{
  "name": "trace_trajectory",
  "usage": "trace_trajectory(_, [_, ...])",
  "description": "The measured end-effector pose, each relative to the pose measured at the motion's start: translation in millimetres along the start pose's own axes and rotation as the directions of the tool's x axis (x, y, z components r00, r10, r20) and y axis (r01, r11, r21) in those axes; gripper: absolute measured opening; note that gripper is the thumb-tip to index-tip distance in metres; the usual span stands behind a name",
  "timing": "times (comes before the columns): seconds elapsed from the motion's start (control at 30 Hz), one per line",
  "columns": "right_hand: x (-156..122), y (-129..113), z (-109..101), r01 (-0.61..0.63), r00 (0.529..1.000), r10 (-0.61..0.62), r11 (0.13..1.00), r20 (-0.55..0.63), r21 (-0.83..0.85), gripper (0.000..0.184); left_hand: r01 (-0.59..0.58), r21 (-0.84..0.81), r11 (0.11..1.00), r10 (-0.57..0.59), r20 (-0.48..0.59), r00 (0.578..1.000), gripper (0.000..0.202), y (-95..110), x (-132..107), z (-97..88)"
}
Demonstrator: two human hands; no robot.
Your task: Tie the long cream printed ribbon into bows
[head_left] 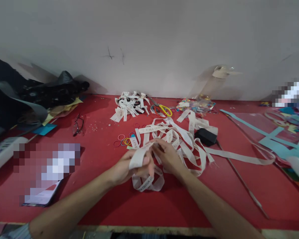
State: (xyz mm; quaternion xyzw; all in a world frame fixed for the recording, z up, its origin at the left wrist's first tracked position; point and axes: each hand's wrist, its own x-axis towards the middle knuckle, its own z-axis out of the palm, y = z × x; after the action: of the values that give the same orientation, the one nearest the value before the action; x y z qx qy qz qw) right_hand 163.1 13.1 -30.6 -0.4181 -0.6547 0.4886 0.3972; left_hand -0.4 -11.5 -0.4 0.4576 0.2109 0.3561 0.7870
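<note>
A long white printed ribbon (pixel 189 146) lies in a loose tangle on the red table (pixel 102 199). My left hand (pixel 129 169) is closed on a loop of that ribbon, with folded loops hanging below it. My right hand (pixel 168 156) touches the same ribbon just to the right, fingers curled on it. A pile of finished white ribbon bows (pixel 129 106) sits farther back. Several coloured rubber bands (pixel 123 139) lie just beyond my left hand.
Yellow-handled scissors (pixel 161 109) lie behind the tangle. A small black box (pixel 205 136) rests on the ribbon at right. Glasses (pixel 77 125) and black bags (pixel 52 89) are at left. A thin stick (pixel 241 181), blue paper strips (pixel 271 137) and a bottle (pixel 214 83) are at right.
</note>
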Motion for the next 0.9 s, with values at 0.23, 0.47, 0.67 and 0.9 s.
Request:
trace_trajectory(0.23, [7.7, 8.0, -12.6, -0.157, 0.983, 0.168, 0.978, -0.072, 0.137, 0.019, 0.074, -0.039, 0.996, -0.057, 0.330, 0.942, 0.033, 2.1, -1.6, 5.9])
trace_trajectory(0.47, [3.2, 8.8, -12.3, 0.080, 0.993, -0.106, 0.942, -0.061, -0.325, 0.021, 0.052, -0.049, 0.997, -0.041, 0.202, 0.978, 0.029, -0.3, 0.9, -7.9])
trace_trajectory(0.67, [-0.4, -1.6, -3.2, 0.326, 0.945, -0.304, 0.906, 0.120, -0.269, 0.024, 0.040, 0.031, 0.999, -0.044, 0.164, 0.986, 0.027, -1.5, -2.1, -7.8])
trace_trajectory(0.9, [-8.8, -9.2, 6.4, 0.266, 0.961, -0.246, 0.947, 0.126, -0.182, 0.013, 0.043, 0.070, 0.997, -0.053, 0.153, 0.987, 0.032, -5.4, -2.2, -9.5])
